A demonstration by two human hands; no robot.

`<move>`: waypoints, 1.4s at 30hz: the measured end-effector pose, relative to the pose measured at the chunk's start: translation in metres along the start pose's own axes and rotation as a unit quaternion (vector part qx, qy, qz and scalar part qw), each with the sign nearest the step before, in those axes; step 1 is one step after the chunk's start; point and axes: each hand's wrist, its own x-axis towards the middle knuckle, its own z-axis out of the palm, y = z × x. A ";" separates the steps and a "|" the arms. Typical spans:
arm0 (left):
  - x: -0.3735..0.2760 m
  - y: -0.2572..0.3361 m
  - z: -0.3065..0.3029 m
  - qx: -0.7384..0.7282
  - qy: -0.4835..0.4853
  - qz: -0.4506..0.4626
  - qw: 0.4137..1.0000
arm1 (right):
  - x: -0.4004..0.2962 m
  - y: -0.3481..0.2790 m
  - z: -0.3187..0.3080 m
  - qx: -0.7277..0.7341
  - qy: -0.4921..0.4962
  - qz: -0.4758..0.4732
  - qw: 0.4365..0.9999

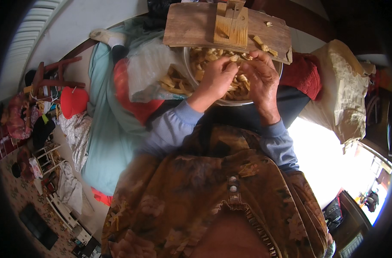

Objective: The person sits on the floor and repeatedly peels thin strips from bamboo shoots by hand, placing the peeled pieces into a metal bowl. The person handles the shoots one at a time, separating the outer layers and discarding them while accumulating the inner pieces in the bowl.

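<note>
My left hand (pixel 215 75) and my right hand (pixel 263 80) are raised close together over a round plastic basin (pixel 187 64). Thumb and fingers of both pinch a small pale-yellow strip (pixel 234 58), partly hidden by the fingers. Many dried-looking yellow strips and folded pieces (pixel 238 87) fill the basin. Across its far rim lies a worn wooden board (pixel 192 25). On the board stands a slotted wooden block (pixel 231 29), with a knotted yellow strip (pixel 264 46) lying to its right.
A clear plastic bag (pixel 151 71) with more yellow strips (pixel 175 82) sits left of the basin. At right stands a large crumpled paper sack (pixel 338 90). Beyond the green cloth (pixel 109 129) are a red bucket-like container (pixel 74 101) and a wooden stool (pixel 59 75).
</note>
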 end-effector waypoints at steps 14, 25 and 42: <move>-0.033 -0.012 -0.012 0.224 0.111 0.242 0.938 | -0.034 -0.031 0.005 0.259 -0.041 0.357 0.896; -0.007 0.018 -0.024 0.321 0.078 0.238 0.913 | -0.049 -0.006 -0.006 0.229 -0.156 0.444 0.852; -0.027 0.032 0.003 -0.263 -0.107 -0.106 0.953 | 0.006 -0.028 0.006 -0.120 -0.069 0.077 0.987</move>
